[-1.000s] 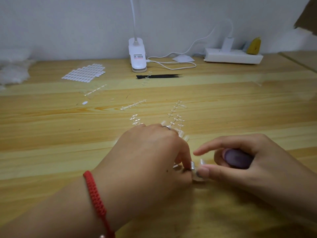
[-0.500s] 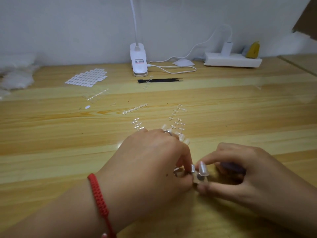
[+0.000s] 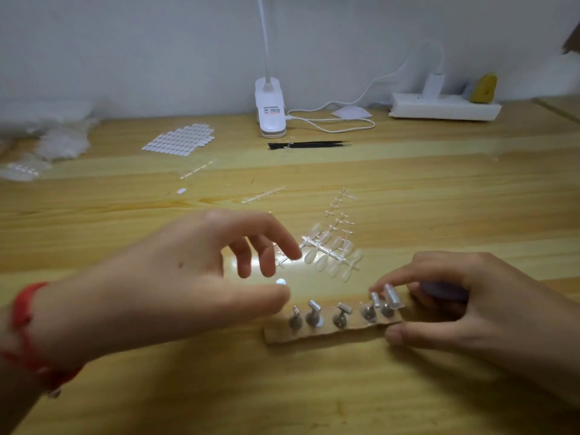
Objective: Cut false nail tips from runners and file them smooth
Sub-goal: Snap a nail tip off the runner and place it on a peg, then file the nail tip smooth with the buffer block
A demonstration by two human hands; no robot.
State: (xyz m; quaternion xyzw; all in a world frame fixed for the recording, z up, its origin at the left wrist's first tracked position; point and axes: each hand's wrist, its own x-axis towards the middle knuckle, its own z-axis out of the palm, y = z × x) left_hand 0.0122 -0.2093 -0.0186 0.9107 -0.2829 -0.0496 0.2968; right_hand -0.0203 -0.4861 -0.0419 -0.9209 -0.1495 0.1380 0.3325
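Left hand hovers, fingers loose and wide, right hand pinching the peg strip toward the surface's near edge, nail-tip runner lying just behind.

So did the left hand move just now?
Yes. The left hand has pulled away from the peg strip toward the left, uncovering its pegs.

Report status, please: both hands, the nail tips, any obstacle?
Left hand hovers, fingers spread, holding nothing. Right hand pinches peg strip end, purple tool tucked inside. Runner with tips lies behind strip. No obstacle.
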